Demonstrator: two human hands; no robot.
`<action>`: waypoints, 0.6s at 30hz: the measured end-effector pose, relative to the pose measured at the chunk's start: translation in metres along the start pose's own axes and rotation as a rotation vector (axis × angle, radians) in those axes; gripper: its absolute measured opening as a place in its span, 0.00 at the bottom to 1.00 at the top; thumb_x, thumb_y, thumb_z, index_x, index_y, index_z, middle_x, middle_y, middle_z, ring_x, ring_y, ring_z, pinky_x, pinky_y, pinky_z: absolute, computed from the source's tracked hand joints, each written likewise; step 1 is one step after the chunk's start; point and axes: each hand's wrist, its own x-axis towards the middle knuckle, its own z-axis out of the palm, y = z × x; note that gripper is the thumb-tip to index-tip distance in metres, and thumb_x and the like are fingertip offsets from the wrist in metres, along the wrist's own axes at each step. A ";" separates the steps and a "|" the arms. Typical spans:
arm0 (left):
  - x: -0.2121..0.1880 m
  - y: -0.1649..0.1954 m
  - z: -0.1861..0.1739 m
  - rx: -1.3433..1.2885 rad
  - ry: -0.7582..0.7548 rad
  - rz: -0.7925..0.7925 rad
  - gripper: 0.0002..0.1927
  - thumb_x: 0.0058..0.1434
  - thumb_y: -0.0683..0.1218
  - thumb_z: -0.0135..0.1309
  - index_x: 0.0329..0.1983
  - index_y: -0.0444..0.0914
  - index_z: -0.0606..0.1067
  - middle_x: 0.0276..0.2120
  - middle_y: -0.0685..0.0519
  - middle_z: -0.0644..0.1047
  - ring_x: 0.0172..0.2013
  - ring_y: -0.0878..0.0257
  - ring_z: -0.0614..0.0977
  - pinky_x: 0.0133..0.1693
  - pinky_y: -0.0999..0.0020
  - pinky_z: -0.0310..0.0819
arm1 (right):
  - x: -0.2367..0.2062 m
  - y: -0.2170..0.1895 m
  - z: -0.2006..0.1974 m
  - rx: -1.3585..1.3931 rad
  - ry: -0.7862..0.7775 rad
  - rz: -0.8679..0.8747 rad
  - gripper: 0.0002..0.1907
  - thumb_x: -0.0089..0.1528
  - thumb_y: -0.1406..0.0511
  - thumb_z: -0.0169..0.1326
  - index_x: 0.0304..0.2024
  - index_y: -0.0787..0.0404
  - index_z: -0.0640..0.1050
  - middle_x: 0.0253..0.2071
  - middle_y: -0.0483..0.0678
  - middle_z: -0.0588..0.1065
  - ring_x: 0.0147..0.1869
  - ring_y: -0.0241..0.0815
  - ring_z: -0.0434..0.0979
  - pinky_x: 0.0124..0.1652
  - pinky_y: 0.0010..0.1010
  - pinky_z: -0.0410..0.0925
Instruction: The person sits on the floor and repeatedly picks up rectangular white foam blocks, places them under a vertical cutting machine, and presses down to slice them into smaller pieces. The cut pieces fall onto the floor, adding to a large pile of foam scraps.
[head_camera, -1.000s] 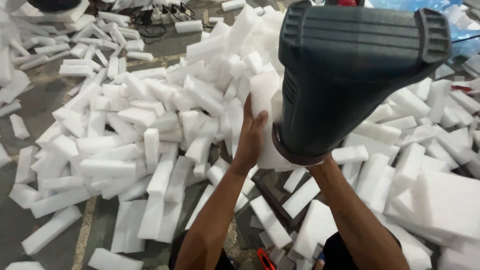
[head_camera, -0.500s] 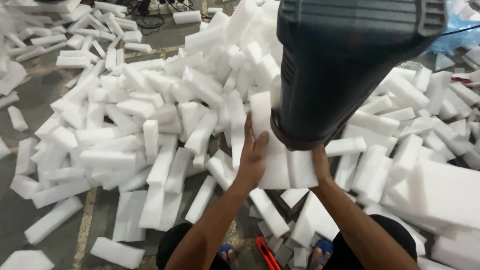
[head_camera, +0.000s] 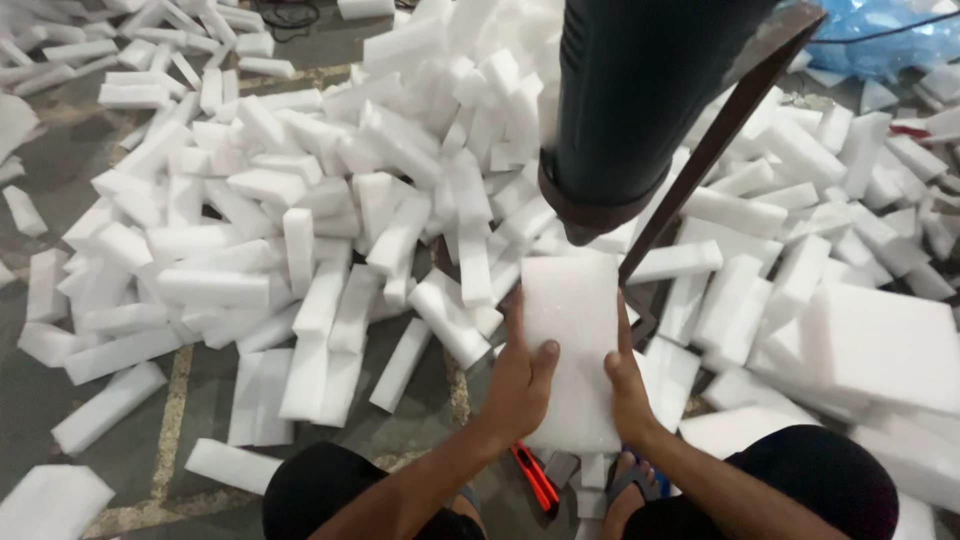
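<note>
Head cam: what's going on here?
A seated person holds a white foam slab upright with both hands: left hand on its left edge, right hand on its right edge. The slab's top sits just under a dark machine housing, beside a slanted metal bar. Cut white foam strips are heaped across the concrete floor. A red-handled cutter lies between the person's feet.

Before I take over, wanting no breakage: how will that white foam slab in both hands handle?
The foam slab probably stays stiff, spanning flat between the left hand and right hand. Likely light for its bulk. Edges could crumble if squeezed.
</note>
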 end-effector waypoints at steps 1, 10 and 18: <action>-0.009 -0.003 0.000 -0.004 -0.042 -0.036 0.40 0.71 0.45 0.43 0.78 0.29 0.37 0.63 0.31 0.69 0.60 0.44 0.77 0.60 0.56 0.68 | -0.009 0.010 -0.003 -0.060 -0.005 -0.016 0.53 0.63 0.38 0.41 0.80 0.51 0.37 0.79 0.57 0.49 0.76 0.55 0.57 0.66 0.48 0.59; -0.064 -0.038 0.001 0.045 -0.276 0.295 0.41 0.71 0.46 0.50 0.75 0.21 0.43 0.53 0.31 0.76 0.47 0.35 0.82 0.49 0.45 0.76 | -0.072 0.100 -0.046 -0.053 -0.262 -0.321 0.61 0.64 0.57 0.64 0.75 0.59 0.30 0.71 0.63 0.58 0.71 0.56 0.65 0.63 0.46 0.65; -0.066 -0.055 0.000 0.098 -0.275 0.599 0.47 0.72 0.45 0.54 0.80 0.36 0.36 0.57 0.32 0.75 0.48 0.34 0.82 0.50 0.45 0.78 | -0.077 0.115 -0.059 -0.023 -0.454 -0.143 0.32 0.64 0.58 0.64 0.64 0.67 0.70 0.60 0.56 0.77 0.63 0.49 0.78 0.60 0.42 0.71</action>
